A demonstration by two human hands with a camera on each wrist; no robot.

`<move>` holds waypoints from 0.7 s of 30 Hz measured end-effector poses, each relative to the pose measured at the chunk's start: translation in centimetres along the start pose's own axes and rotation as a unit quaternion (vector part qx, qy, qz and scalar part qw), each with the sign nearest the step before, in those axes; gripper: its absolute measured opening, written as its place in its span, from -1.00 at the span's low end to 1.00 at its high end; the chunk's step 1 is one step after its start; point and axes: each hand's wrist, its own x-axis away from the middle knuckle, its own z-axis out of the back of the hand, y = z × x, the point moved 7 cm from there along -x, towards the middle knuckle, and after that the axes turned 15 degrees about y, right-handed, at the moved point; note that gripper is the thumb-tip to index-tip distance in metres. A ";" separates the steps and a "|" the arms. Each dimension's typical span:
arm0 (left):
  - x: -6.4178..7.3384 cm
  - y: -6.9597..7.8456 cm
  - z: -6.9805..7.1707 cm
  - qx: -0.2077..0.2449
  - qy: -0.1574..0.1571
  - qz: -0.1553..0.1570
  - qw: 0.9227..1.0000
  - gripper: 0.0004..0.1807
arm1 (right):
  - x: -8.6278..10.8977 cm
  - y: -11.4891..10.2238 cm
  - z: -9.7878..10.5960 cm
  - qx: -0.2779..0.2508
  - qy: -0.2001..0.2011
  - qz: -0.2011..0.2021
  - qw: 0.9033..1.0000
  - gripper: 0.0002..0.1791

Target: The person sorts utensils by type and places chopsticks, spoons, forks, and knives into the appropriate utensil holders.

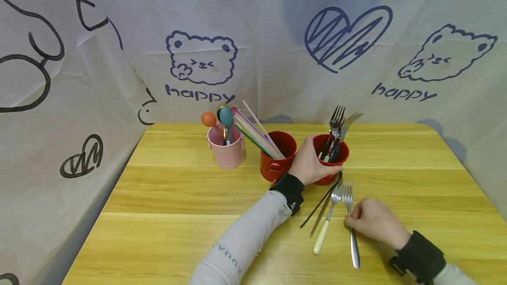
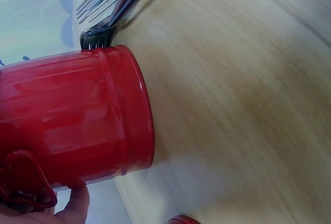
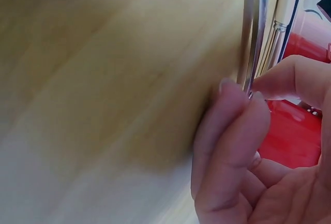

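Observation:
My left hand [image 1: 310, 164] holds the right-hand red bucket [image 1: 325, 180], its thumb across the near side. Several forks [image 1: 336, 120] stand in this bucket, tines up. In the left wrist view the red bucket [image 2: 72, 115] fills the left side, with fingertips [image 2: 77, 203] at its lower edge. On the table, my right hand [image 1: 376, 221] pinches a silver fork [image 1: 354, 250] between thumb and fingers near the middle of its handle. A fork with a cream handle [image 1: 321, 237] lies just left of it. Two thin dark sticks [image 1: 317, 215] lie beside that, ends near the bucket.
A second red bucket [image 1: 271, 170] holding pastel straws [image 1: 257, 133] stands left of my left hand. Farther left is a pink bucket [image 1: 227, 157] with several spoons [image 1: 225, 118]. White cloth with drawings [image 1: 269, 65] hangs behind the wooden table [image 1: 170, 214].

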 end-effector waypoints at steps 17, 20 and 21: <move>0.1 0.0 -0.1 -0.004 -0.003 0.005 1.000 -0.02 | 0.0 0.7 0.1 0.019 0.011 -0.024 0.999 -0.72; 0.0 -0.1 -0.1 -0.003 -0.004 0.005 1.000 -0.02 | -0.1 0.8 0.0 0.019 0.008 -0.030 0.999 -0.72; 0.0 -0.1 -0.1 -0.001 -0.004 0.004 1.000 -0.02 | -0.1 0.8 -0.1 0.017 0.009 -0.030 0.999 -0.71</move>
